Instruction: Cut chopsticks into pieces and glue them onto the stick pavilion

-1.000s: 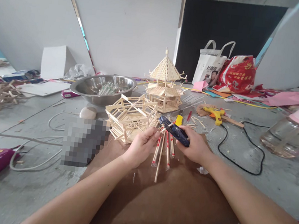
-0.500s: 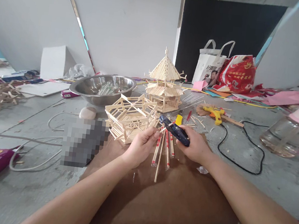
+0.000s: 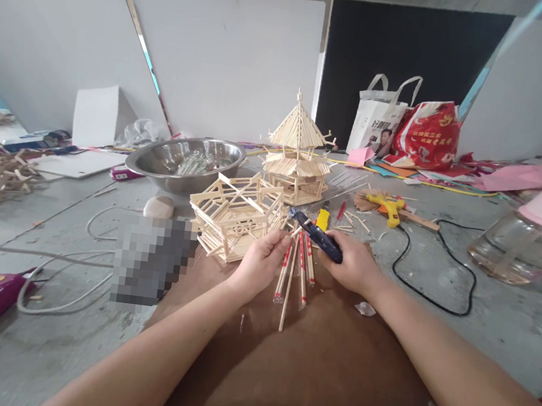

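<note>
Right hand grips pliers; left hand, at their eight o'clock, pinches a stick, best kept square to the jaws.

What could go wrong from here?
1. The left hand grips a thin stick close to the head of the blue hand tool in the right hand; a slip might nip a fingertip.
2. The open stick frame stands just beyond the left hand; a knock could loosen its sticks.
3. The black cord loops loosely beside the right forearm; a snag might drag the yellow glue gun.
</note>
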Demonstrator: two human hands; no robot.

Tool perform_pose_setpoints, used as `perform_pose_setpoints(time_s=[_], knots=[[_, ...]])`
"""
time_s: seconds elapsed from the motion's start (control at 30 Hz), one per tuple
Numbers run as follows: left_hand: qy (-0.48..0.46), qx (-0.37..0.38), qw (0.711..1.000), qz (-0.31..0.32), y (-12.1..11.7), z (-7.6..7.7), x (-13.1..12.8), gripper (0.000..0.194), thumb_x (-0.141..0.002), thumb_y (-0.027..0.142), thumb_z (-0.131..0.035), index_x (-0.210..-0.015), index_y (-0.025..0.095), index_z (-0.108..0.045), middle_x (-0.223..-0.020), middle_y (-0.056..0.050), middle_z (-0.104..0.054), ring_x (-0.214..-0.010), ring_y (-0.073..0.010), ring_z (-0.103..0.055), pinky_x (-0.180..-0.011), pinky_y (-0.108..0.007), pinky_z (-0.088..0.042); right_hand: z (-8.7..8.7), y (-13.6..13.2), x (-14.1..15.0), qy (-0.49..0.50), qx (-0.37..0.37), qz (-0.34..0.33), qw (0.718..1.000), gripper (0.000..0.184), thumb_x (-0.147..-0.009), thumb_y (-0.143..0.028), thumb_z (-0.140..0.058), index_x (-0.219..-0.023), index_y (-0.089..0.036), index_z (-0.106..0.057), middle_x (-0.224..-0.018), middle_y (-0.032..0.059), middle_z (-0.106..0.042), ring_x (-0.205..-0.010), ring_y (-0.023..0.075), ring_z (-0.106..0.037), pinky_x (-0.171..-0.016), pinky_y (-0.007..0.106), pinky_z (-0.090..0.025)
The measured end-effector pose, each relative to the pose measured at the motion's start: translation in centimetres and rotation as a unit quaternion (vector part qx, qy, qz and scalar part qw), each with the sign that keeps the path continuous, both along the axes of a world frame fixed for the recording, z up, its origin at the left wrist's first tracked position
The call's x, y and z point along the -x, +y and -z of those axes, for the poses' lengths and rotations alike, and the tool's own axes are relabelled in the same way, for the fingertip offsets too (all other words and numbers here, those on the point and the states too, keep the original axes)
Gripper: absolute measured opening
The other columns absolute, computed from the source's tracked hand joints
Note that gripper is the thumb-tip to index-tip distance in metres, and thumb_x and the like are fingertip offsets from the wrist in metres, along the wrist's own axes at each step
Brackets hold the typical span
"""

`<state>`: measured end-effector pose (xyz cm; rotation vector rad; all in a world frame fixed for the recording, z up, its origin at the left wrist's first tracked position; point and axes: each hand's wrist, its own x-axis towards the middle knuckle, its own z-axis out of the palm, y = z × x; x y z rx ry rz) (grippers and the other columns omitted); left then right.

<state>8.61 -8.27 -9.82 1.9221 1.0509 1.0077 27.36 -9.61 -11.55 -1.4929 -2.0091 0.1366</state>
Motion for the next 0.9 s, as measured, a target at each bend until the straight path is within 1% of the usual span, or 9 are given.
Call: perform_pose_setpoints(time_s=[0.03, 0.13, 0.2, 0.33, 0.43, 0.53, 0.63, 0.73, 0.9], knots=[[-0.002, 0.008, 1.0, -0.003, 0.2, 0.1, -0.1, 0.027, -0.079, 0.039, -0.036, -0.065, 0.016, -0.043, -0.056, 0.004, -0.035, -0.055, -0.0074, -0.033, -0.053, -0.019, -0.032, -0.1, 0.1, -0.1, -0.006, 0.008, 0.005, 1.0, 0.026, -0.072, -0.039, -0.046, -0.089, -0.018, -0.05, -0.081, 0.0062, -0.06, -0.075, 0.0194, -0.055, -0.065, 0.028, -0.039], [0.007, 0.016, 1.0, -0.011, 0.9, 0.5, -0.4, 0.027, -0.078, 0.04, -0.036, -0.064, 0.017, -0.042, -0.056, 0.004, -0.036, -0.054, -0.0077, -0.035, -0.053, -0.019, -0.031, -0.4, 0.2, -0.6, -0.027, 0.044, 0.018, 0.999, 0.038, -0.073, -0.053, -0.039, -0.084, -0.019, -0.052, -0.077, 0.0061, -0.061, -0.072, 0.019, -0.055, -0.062, 0.026, -0.037], [0.019, 0.009, 1.0, -0.023, 1.3, 0.8, -0.7, 0.027, -0.077, 0.039, -0.036, -0.064, 0.017, -0.043, -0.057, 0.004, -0.038, -0.056, -0.0082, -0.036, -0.055, -0.019, -0.032, -0.7, 0.3, -0.9, -0.039, 0.071, 0.022, 0.996, 0.044, -0.075, -0.057, -0.031, -0.081, -0.018, -0.053, -0.074, 0.0065, -0.061, -0.071, 0.0182, -0.056, -0.061, 0.025, -0.036], [0.042, -0.005, 0.998, -0.053, 1.4, 1.4, -1.4, 0.028, -0.078, 0.039, -0.034, -0.064, 0.017, -0.044, -0.057, 0.004, -0.041, -0.058, -0.0092, -0.038, -0.057, -0.021, -0.033, -1.3, 0.4, -1.3, -0.06, 0.116, 0.037, 0.991, 0.056, -0.08, -0.055, -0.013, -0.07, -0.018, -0.054, -0.067, 0.006, -0.06, -0.066, 0.0164, -0.055, -0.059, 0.024, -0.035], [0.051, -0.014, 0.995, -0.08, 1.2, 1.7, -1.7, 0.027, -0.078, 0.04, -0.034, -0.069, 0.018, -0.046, -0.058, 0.003, -0.044, -0.058, -0.0098, -0.041, -0.057, -0.021, -0.033, -1.6, 0.3, -1.2, -0.063, 0.137, 0.041, 0.988, 0.061, -0.08, -0.056, -0.009, -0.068, -0.019, -0.056, -0.068, 0.0064, -0.062, -0.067, 0.0167, -0.056, -0.06, 0.024, -0.035], [0.07, -0.02, 0.992, -0.1, 1.1, 1.8, -1.7, 0.027, -0.077, 0.041, -0.035, -0.075, 0.018, -0.049, -0.057, 0.004, -0.046, -0.056, -0.0104, -0.043, -0.056, -0.022, -0.033, -1.8, 0.1, -0.9, -0.07, 0.148, 0.041, 0.986, 0.065, -0.079, -0.057, -0.006, -0.07, -0.019, -0.058, -0.073, 0.0076, -0.064, -0.074, 0.0184, -0.057, -0.063, 0.025, -0.036], [0.102, -0.03, 0.988, -0.107, 1.0, 1.9, -1.7, 0.027, -0.078, 0.04, -0.034, -0.07, 0.018, -0.048, -0.055, 0.003, -0.046, -0.054, -0.0105, -0.043, -0.055, -0.022, -0.033, -1.9, -0.1, -0.7, -0.085, 0.161, 0.045, 0.982, 0.068, -0.079, -0.057, -0.004, -0.075, -0.019, -0.06, -0.081, 0.0091, -0.065, -0.081, 0.0204, -0.057, -0.066, 0.026, -0.037], [0.124, -0.037, 0.985, -0.116, 1.1, 2.1, -1.8, 0.026, -0.079, 0.037, -0.033, -0.066, 0.018, -0.046, -0.058, 0.002, -0.048, -0.056, -0.0109, -0.044, -0.055, -0.022, -0.033, -1.9, -0.1, -0.6, -0.099, 0.181, 0.061, 0.976, 0.071, -0.077, -0.059, -0.004, -0.079, -0.018, -0.062, -0.084, 0.0109, -0.065, -0.085, 0.0224, -0.057, -0.067, 0.028, -0.037], [0.147, -0.031, 0.982, -0.112, 1.2, 2.2, -2.0, 0.027, -0.08, 0.039, -0.03, -0.074, 0.019, -0.048, -0.061, 0.0, -0.052, -0.058, -0.0125, -0.048, -0.056, -0.022, -0.034, -1.6, -0.1, -0.5, -0.086, 0.197, 0.062, 0.975, 0.074, -0.076, -0.061, -0.003, -0.082, -0.018, -0.063, -0.087, 0.0116, -0.065, -0.089, 0.0221, -0.056, -0.07, 0.027, -0.037]])
